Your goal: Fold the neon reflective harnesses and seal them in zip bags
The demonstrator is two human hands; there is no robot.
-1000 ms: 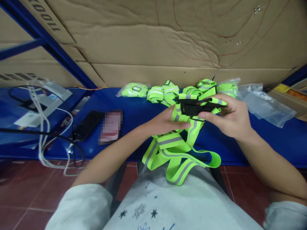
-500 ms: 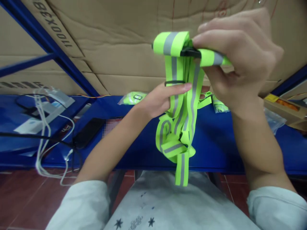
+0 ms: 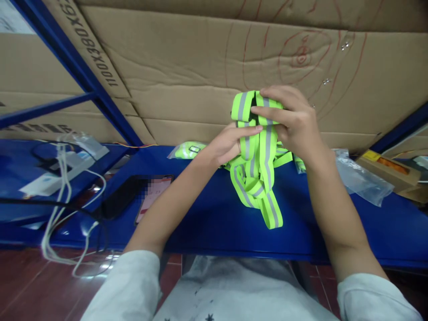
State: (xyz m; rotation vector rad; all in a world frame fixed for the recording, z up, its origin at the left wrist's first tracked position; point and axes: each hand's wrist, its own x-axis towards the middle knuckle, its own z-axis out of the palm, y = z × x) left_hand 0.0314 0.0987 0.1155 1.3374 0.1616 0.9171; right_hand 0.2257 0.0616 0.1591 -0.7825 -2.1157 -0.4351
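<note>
A bundle of neon yellow-green reflective strap [image 3: 268, 151] with a grey stripe hangs in loops above the blue table. My left hand [image 3: 227, 143] is closed round its upper part, thumb lying across the front. My right hand [image 3: 292, 117] pinches the top of the bundle, fingers on a strap loop next to a black fitting. The fingertips behind the strap are hidden.
On the blue table [image 3: 200, 223] lie a bagged strap [image 3: 189, 150], a phone [image 3: 152, 196], a dark object [image 3: 122, 196] and white cables [image 3: 63, 214]. To the right are a clear plastic bag [image 3: 364, 178] and a cardboard box [image 3: 388, 171]. Cardboard [image 3: 180, 58] stands behind.
My right hand has come down and inward, bringing the top of the strap closer to my left hand. The camera view has shifted, showing more cardboard and the phone.
</note>
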